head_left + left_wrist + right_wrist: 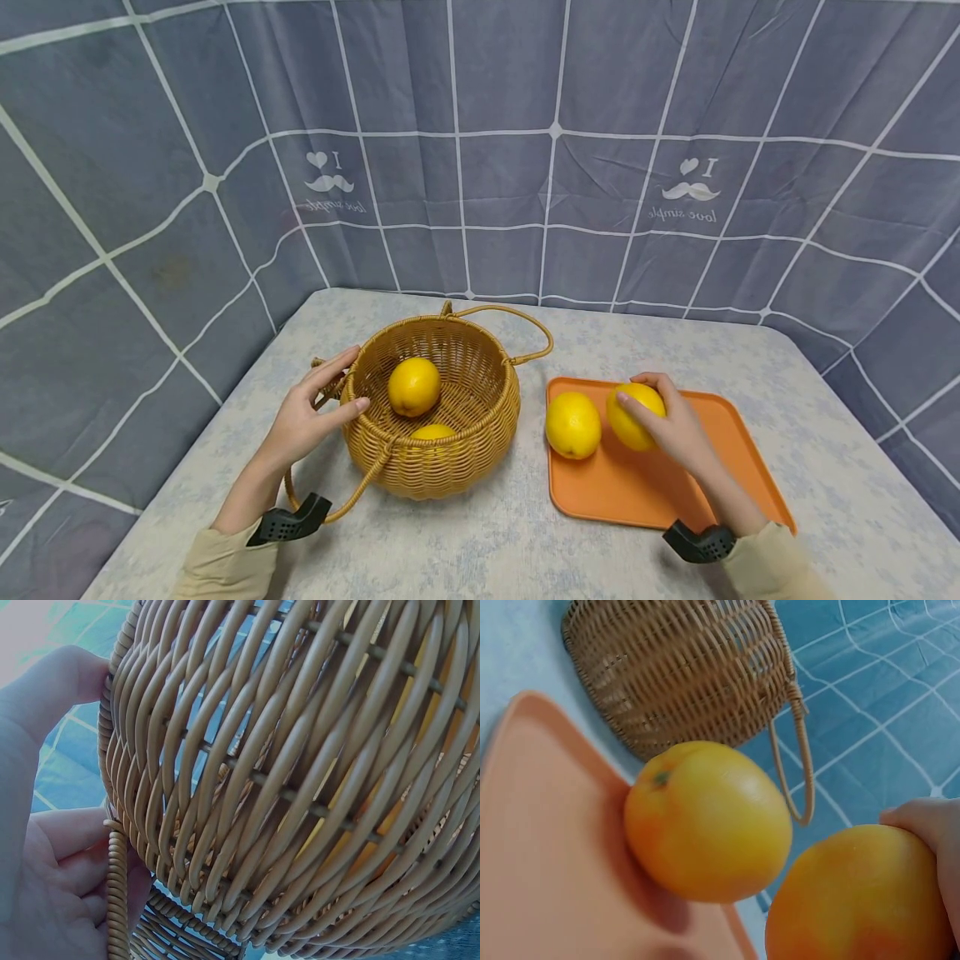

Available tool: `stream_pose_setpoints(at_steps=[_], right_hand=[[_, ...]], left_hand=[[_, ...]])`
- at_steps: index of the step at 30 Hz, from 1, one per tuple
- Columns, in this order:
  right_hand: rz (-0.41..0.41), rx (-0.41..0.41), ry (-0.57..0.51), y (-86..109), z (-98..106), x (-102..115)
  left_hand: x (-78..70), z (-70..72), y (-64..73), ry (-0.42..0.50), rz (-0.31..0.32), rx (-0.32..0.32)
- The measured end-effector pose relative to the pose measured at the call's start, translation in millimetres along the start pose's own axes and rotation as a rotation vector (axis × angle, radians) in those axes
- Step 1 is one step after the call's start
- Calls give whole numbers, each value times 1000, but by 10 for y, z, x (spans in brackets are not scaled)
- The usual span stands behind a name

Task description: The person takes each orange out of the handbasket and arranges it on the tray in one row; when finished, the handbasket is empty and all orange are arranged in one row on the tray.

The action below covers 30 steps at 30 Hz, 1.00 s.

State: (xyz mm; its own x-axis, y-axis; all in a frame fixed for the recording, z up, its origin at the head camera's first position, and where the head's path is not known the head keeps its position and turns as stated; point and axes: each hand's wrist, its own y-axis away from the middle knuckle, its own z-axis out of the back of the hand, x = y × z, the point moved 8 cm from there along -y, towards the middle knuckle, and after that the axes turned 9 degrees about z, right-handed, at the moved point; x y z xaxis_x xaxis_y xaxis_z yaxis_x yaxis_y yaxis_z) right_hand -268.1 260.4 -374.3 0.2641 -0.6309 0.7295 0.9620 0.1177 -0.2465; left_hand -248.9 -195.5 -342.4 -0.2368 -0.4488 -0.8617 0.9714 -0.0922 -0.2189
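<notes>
A round wicker basket [431, 467] with loop handles holds two yellow oranges; one orange [414, 387] shows whole, and the other orange [432, 432] is mostly hidden behind the near rim. My left hand [311, 417] rests against the basket's left side, its fingers extended, its thumb tip [86, 675] right at the rim. With my right hand [671, 421] I grip a third orange [859, 900] between thumb and fingers, over the orange-coloured tray [622, 492]. Just left of it, another orange [709, 821] sits on the tray.
One basket handle [551, 337] sticks out toward the tray, and another handle [352, 500] hangs at the near left, by my left wrist. Behind the pale patterned table [480, 550] hangs a grey-blue checked curtain [502, 183].
</notes>
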Motion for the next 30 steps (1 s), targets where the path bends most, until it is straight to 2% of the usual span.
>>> stream_pose_setpoints(at_steps=[9,22,30], right_hand=[[-44,-25,83,65,-70,-174],[-86,-56,159,105,-191,-225],[-46,-48,268,105,-212,-160]], left_hand=[[-26,2,10,20,-12,4],[-6,-2,2,10,-7,6],[-14,1,6,15,-16,2]])
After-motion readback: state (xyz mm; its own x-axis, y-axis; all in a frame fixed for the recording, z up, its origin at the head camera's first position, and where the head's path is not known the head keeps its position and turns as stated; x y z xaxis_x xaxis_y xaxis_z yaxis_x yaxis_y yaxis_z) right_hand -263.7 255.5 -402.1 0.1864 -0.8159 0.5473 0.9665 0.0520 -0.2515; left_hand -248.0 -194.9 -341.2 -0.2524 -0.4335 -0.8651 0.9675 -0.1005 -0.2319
